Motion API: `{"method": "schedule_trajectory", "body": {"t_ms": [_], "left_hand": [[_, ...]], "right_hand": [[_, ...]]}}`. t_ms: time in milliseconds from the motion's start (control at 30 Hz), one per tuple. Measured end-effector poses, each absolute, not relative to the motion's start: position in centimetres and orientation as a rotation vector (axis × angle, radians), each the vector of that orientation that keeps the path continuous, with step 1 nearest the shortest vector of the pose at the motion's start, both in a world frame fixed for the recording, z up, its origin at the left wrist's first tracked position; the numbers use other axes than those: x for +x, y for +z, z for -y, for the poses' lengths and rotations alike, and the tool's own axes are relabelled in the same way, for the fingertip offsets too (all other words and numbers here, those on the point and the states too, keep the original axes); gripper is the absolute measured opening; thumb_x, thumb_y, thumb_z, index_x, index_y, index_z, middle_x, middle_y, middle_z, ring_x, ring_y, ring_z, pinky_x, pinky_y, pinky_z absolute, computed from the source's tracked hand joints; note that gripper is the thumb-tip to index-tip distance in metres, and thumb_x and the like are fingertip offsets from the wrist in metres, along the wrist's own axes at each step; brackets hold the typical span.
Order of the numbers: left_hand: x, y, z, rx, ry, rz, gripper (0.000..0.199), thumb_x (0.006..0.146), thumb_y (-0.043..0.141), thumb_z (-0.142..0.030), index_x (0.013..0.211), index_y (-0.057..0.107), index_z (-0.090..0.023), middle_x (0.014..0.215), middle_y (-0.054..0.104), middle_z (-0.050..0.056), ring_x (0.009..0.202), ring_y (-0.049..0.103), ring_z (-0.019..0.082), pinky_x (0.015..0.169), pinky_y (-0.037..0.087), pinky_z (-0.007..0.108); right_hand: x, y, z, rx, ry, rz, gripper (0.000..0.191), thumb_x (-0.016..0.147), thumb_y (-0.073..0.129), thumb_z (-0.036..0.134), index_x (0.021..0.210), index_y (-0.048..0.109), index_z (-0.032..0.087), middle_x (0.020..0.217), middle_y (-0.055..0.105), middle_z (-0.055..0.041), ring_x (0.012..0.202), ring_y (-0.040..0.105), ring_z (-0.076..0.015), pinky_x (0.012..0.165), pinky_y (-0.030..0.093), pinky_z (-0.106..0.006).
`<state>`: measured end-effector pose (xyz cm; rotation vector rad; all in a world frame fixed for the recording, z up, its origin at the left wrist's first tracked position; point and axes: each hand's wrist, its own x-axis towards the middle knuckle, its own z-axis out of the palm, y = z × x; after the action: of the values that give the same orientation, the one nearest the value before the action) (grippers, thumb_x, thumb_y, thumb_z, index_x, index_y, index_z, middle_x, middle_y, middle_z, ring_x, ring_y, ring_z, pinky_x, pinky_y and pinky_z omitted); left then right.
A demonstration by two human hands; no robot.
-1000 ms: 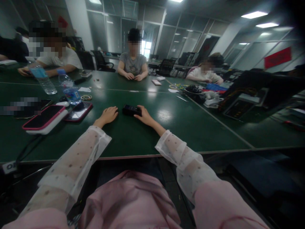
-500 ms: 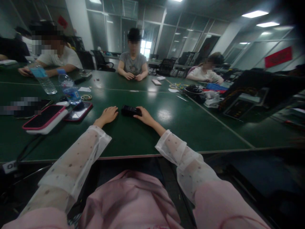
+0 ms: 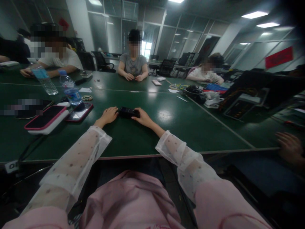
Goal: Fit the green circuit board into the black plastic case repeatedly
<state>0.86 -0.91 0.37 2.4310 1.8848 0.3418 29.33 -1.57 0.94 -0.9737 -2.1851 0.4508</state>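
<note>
A small black device [image 3: 126, 112] lies on the green table [image 3: 133, 136] in front of me. My right hand [image 3: 142, 117] grips its right end, thumb at the near side and fingers at the far side. My left hand [image 3: 109, 115] rests palm down just left of the device, fingers stretched out and holding nothing. Its fingertips are close to the device's left end; whether they touch it is hard to tell.
Left of my hands are a red-edged phone [image 3: 79, 112], a pink-framed phone [image 3: 46, 117] on a white box, two plastic bottles [image 3: 71, 90] and a tape roll [image 3: 87, 98]. Cables and computer parts [image 3: 240, 105] stand at the right. A person's hand [image 3: 289, 144] is at the right edge.
My right hand and the black device have moved slightly left, closer to my left hand. Another person's hand has come into view at the right edge.
</note>
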Motion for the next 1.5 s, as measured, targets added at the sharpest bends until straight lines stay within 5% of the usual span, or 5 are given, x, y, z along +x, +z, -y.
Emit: {"method": "schedule_trajectory", "body": {"t_ms": [467, 1000, 1267, 1500], "left_hand": [[0.5, -0.2, 0.4, 2.477, 0.331, -1.873, 0.051, 0.108, 0.033, -0.039, 0.154, 0.045, -0.021, 0.164, 0.042, 0.011, 0.152, 0.037, 0.028, 0.124, 0.029, 0.050], [0.0, -1.1, -0.5, 2.483, 0.330, -1.870, 0.052, 0.108, 0.031, -0.039, 0.155, 0.045, -0.021, 0.164, 0.041, 0.011, 0.153, 0.036, 0.029, 0.125, 0.028, 0.052], [0.1, -0.9, -0.3, 2.472, 0.336, -1.865, 0.052, 0.108, 0.031, -0.039, 0.156, 0.044, -0.021, 0.165, 0.041, 0.011, 0.153, 0.035, 0.029, 0.124, 0.028, 0.054], [0.2, -0.6, -0.1, 2.478, 0.318, -1.871, 0.052, 0.108, 0.032, -0.038, 0.155, 0.044, -0.019, 0.164, 0.041, 0.012, 0.152, 0.036, 0.029, 0.124, 0.028, 0.051]], "right_hand": [[29.2, 1.5, 0.9, -0.909, 0.367, 1.792, 0.065, 0.090, 0.062, 0.068, 0.132, 0.051, 0.021, 0.124, 0.063, -0.0159, 0.109, 0.065, -0.0302, 0.095, 0.055, -0.048], [32.2, 0.7, -0.7, -1.644, 0.120, 1.654, 0.048, 0.089, 0.069, 0.032, 0.130, 0.055, 0.012, 0.123, 0.068, -0.0202, 0.116, 0.062, -0.0355, 0.098, 0.051, -0.049], [31.6, 0.4, -0.5, -1.700, 0.125, 1.697, 0.084, 0.082, 0.077, 0.037, 0.149, 0.037, 0.007, 0.139, 0.057, -0.0274, 0.131, 0.051, -0.0426, 0.106, 0.044, -0.057], [31.6, 0.6, -0.4, -1.714, 0.145, 1.704, 0.075, 0.084, 0.073, 0.034, 0.147, 0.042, 0.008, 0.138, 0.057, -0.0270, 0.129, 0.053, -0.0413, 0.104, 0.045, -0.056]]}}
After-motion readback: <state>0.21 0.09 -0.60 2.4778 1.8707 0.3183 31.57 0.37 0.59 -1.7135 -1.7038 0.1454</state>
